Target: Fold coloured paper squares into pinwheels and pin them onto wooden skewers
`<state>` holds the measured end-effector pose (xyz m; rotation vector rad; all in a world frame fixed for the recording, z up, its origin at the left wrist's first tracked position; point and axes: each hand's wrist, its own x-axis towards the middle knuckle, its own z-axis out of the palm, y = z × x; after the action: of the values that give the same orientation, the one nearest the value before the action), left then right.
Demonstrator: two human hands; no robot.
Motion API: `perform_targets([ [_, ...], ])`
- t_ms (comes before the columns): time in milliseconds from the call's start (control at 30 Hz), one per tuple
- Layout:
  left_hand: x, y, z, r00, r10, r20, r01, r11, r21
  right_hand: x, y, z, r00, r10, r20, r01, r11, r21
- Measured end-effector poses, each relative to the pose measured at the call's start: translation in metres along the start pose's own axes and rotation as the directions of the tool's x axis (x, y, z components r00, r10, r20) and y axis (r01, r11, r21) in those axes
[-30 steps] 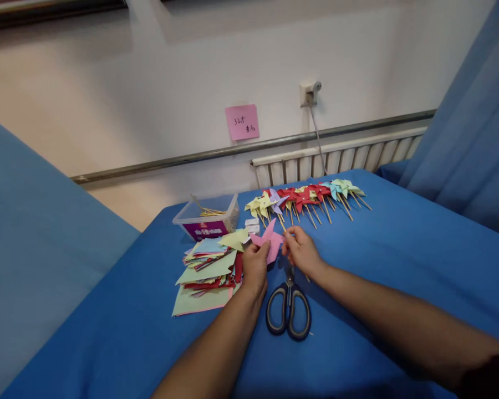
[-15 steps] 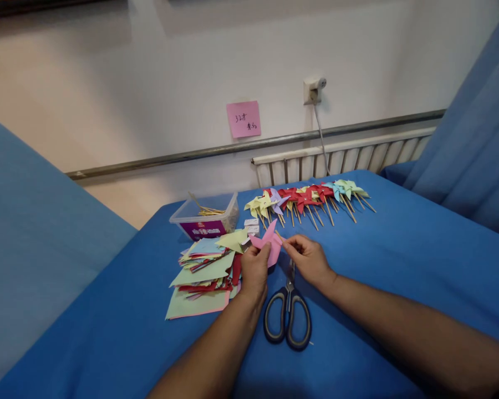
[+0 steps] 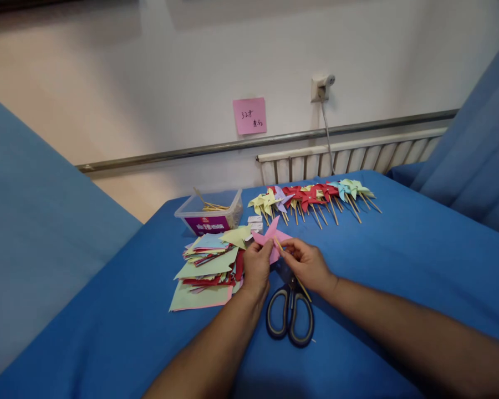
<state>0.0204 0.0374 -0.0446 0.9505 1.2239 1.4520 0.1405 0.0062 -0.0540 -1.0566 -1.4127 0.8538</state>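
A pink paper pinwheel (image 3: 270, 233) is pinched between the thumb and fingers of my left hand (image 3: 256, 269). My right hand (image 3: 310, 266) is closed on a thin wooden stick (image 3: 303, 289), whose upper end lies against the pinwheel's middle. The stick's lower end slants down to the right, out past my palm. Whether stick and paper are joined cannot be made out. Just below both hands lie dark-handled scissors (image 3: 290, 316), their blades partly hidden by my right hand and the stick.
Left of my hands is a stack of coloured paper (image 3: 208, 271). Behind it stand a clear plastic box (image 3: 210, 208) of sticks and small white boxes (image 3: 255, 223). A row of pinwheels on sticks (image 3: 311, 198) lies along the back of the blue-covered table (image 3: 399, 266).
My right hand has turned the stick so its length now shows, slanting down over the scissors. The view has shifted slightly left. My left hand keeps hold of the pinwheel.
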Motion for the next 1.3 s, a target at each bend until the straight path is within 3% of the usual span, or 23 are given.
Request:
perform_targets([
  [200, -0.001, 0.002, 0.000, 1.000, 0.012, -0.011, -0.011, 0.999, 0.033, 0.004, 0.008, 0.002, 0.995, 0.082, 0.055, -0.089, 0.987, 0.133],
  [433, -0.002, 0.005, 0.002, 1.000, -0.002, -0.011, 0.002, 1.000, -0.003, 0.007, 0.004, -0.001, 0.996, 0.077, 0.042, -0.080, 0.994, 0.070],
  [767, -0.002, 0.005, 0.001, 0.999, 0.017, -0.034, -0.015, 0.998, 0.066, 0.005, 0.001, -0.002, 0.992, 0.102, 0.071, -0.110, 0.987, 0.115],
  [1000, -0.004, 0.008, 0.001, 0.999, 0.013, -0.036, -0.012, 0.999, 0.034, 0.005, -0.008, -0.001, 0.994, 0.103, 0.028, -0.107, 0.966, 0.235],
  [1300, -0.005, 0.009, 0.002, 0.999, 0.025, -0.028, -0.024, 0.998, 0.052, 0.006, -0.004, 0.002, 0.993, 0.118, 0.017, -0.118, 0.959, 0.256],
])
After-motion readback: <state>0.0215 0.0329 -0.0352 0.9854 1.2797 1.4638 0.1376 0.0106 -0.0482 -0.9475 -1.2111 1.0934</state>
